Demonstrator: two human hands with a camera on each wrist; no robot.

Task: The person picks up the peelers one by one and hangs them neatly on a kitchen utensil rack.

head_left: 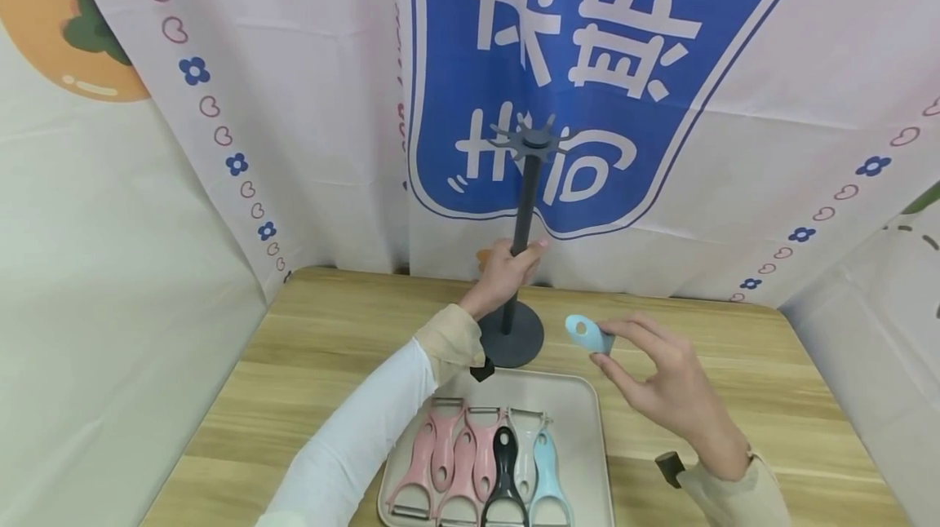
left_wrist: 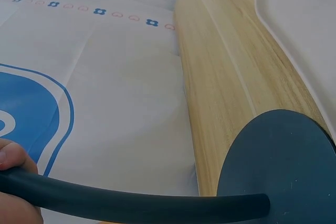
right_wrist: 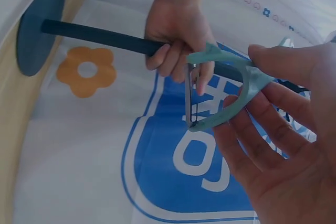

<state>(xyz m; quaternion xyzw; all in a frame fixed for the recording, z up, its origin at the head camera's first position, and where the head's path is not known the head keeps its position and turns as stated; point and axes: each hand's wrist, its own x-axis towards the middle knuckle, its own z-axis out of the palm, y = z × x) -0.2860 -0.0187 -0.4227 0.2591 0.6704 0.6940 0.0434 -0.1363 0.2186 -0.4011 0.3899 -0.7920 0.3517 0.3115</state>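
My left hand [head_left: 507, 272] grips the upright pole [head_left: 525, 205] of a dark grey stand, above its round base [head_left: 517, 346]. Several hooks spread out from the stand's top [head_left: 534, 140]. To the right of the pole, my right hand [head_left: 667, 372] pinches a light blue peeler [right_wrist: 254, 80] between thumb and fingers. In the head view its handle end, with a hole in it, points left toward the stand. The right wrist view shows the peeler's forked head and metal blade [right_wrist: 189, 95]. Only part of the left hand enters the left wrist view.
A beige tray [head_left: 576, 409] in front of the stand holds several peelers: pink ones [head_left: 422, 458], a black one [head_left: 504, 458], a white one [head_left: 525, 437] and a light blue one [head_left: 546, 462]. A printed cloth [head_left: 345, 225] hangs behind the wooden table [head_left: 294, 372].
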